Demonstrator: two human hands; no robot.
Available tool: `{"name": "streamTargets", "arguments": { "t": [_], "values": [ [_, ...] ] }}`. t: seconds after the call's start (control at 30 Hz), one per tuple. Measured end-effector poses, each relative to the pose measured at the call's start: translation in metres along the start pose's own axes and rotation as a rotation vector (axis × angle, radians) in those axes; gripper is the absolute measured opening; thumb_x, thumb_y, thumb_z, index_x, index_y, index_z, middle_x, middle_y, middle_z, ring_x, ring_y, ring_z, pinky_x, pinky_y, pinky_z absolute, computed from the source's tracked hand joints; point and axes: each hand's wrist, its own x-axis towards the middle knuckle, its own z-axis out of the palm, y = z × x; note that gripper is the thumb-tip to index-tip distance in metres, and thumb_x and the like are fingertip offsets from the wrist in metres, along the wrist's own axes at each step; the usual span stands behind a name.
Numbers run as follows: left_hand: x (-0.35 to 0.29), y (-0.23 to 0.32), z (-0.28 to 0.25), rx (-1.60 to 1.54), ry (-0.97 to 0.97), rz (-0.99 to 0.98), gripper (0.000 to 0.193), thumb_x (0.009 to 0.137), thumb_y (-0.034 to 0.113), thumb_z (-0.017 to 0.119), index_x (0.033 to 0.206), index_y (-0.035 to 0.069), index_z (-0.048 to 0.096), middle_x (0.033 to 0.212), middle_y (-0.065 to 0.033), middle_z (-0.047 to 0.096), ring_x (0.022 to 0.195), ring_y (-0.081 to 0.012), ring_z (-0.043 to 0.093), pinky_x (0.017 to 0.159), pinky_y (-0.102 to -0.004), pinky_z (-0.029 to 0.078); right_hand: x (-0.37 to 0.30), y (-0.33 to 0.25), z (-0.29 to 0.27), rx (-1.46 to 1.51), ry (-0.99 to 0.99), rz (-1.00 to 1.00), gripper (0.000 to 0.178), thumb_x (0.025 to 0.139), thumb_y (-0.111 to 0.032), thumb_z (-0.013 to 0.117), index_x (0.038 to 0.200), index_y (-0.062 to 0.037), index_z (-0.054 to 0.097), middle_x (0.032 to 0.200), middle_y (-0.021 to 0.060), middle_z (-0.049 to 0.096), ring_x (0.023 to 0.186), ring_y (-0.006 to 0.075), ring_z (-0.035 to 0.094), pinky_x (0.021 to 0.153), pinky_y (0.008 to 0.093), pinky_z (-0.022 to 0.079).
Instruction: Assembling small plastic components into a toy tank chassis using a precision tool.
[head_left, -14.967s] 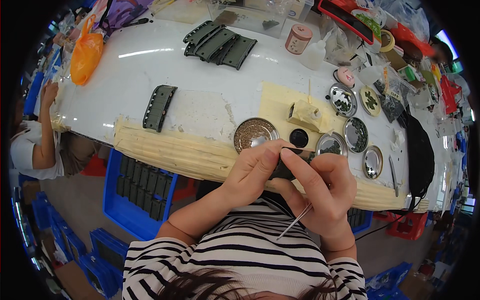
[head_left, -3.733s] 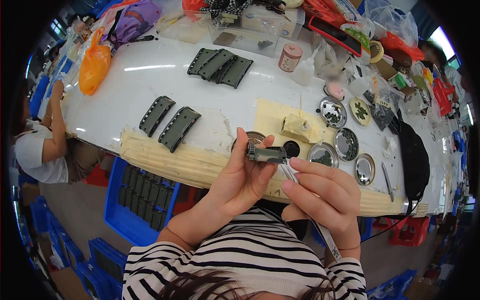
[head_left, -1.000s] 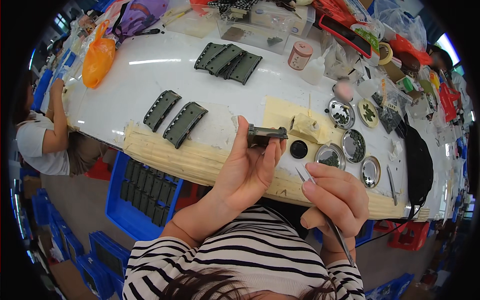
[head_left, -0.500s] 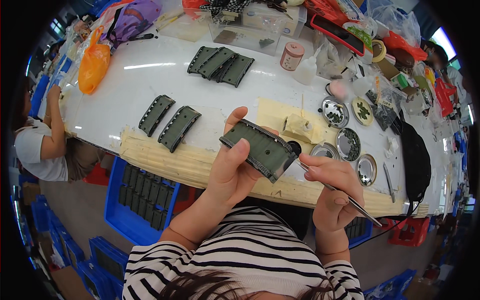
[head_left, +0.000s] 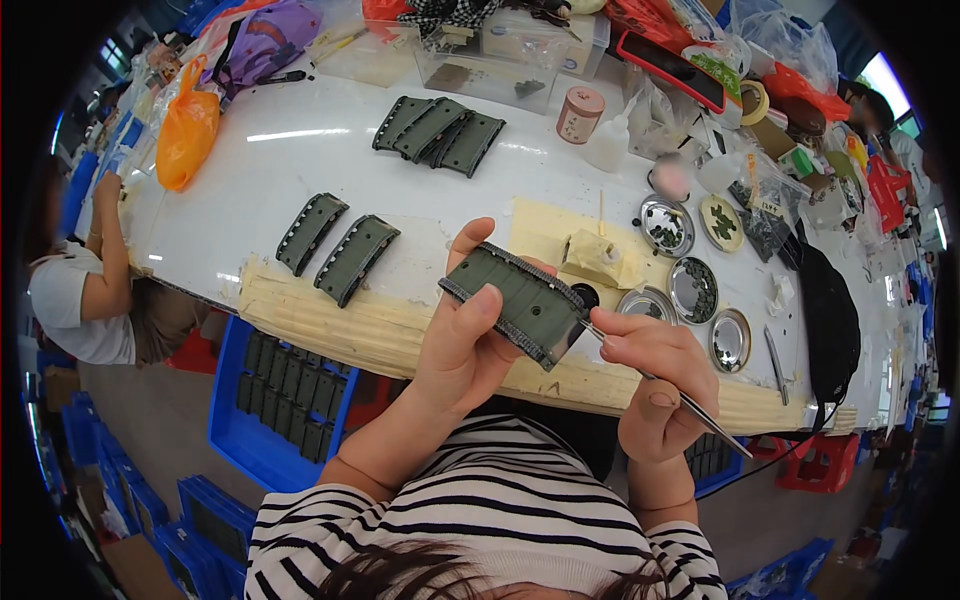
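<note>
My left hand [head_left: 468, 335] grips a curved, dark green panel [head_left: 520, 300] with ridged long edges and small round holes, its thumb pressed on the face. The panel is tilted in the air over the table's front edge. Closed around a pair of metal tweezers [head_left: 718, 428], my right hand [head_left: 665, 385] holds their tips at the panel's right end. Whether the tips touch it or pinch a small piece is too small to tell. Two similar green panels, one [head_left: 311, 235] beside the other [head_left: 358, 260], lie on the table to the left.
Overlapping green panels [head_left: 440, 133] rest farther back. To the right are metal dishes [head_left: 672, 285] of small dark green pieces, a cream dish [head_left: 708, 215] and another metal tool [head_left: 776, 365]. A blue crate [head_left: 222, 425] of panels stands below left. A co-worker [head_left: 80, 300] sits at far left.
My right hand and the tweezers have shifted slightly left, with the tips closer in at the panel's right end. The left hand keeps its hold on the panel, nearly still.
</note>
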Motion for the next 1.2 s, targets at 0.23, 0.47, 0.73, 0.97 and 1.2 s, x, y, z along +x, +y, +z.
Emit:
{"name": "streamTargets", "arguments": {
  "t": [0.23,0.47,0.73,0.97,1.2],
  "values": [
    [-0.001,0.000,0.000,-0.009,-0.001,-0.003,0.063,0.091,0.018,0.061,0.140,0.022,0.021,0.120,-0.0180,0.055,0.110,-0.0265,0.060,0.091,-0.0406,0.055,0.000,0.002,0.001,0.001,-0.004,-0.018,0.033,0.096,-0.026,0.055,0.100,0.0045,0.067,0.096,0.0189,0.067,0.092,0.0307,0.067,0.080,0.0348,0.053],
    [-0.001,0.002,0.000,-0.011,0.005,0.001,0.063,0.091,0.019,0.061,0.140,0.022,0.022,0.119,-0.0180,0.055,0.110,-0.0260,0.059,0.091,-0.0400,0.055,0.003,0.002,0.002,0.019,-0.020,-0.027,0.028,0.091,-0.020,0.059,0.099,0.0049,0.067,0.095,0.0181,0.066,0.092,0.0312,0.067,0.079,0.0348,0.054],
    [0.000,0.002,-0.004,-0.114,0.012,-0.101,0.061,0.090,0.021,0.061,0.139,0.021,0.025,0.118,-0.0192,0.056,0.108,-0.0273,0.060,0.090,-0.0413,0.054,0.007,0.003,-0.006,0.010,-0.134,-0.083,0.026,0.089,-0.019,0.061,0.099,0.0046,0.068,0.095,0.0179,0.066,0.091,0.0310,0.067,0.075,0.0349,0.054],
    [0.010,0.001,-0.009,-0.160,-0.186,-0.109,0.073,0.084,0.014,0.066,0.142,0.023,0.022,0.116,-0.0217,0.055,0.107,-0.0288,0.060,0.089,-0.0425,0.055,-0.004,-0.002,-0.001,0.042,-0.071,-0.118,0.047,0.087,-0.041,0.060,0.104,0.0032,0.065,0.094,0.0152,0.065,0.094,0.0316,0.067,0.074,0.0343,0.055],
    [0.012,0.002,-0.016,-0.121,-0.234,-0.098,0.082,0.079,0.014,0.070,0.143,0.021,0.020,0.115,-0.0223,0.055,0.106,-0.0275,0.061,0.087,-0.0406,0.056,-0.012,-0.003,0.000,-0.080,-0.092,-0.186,0.037,0.082,-0.027,0.069,0.103,0.0029,0.065,0.092,0.0127,0.065,0.095,0.0320,0.067,0.076,0.0340,0.056]
  ]
}}
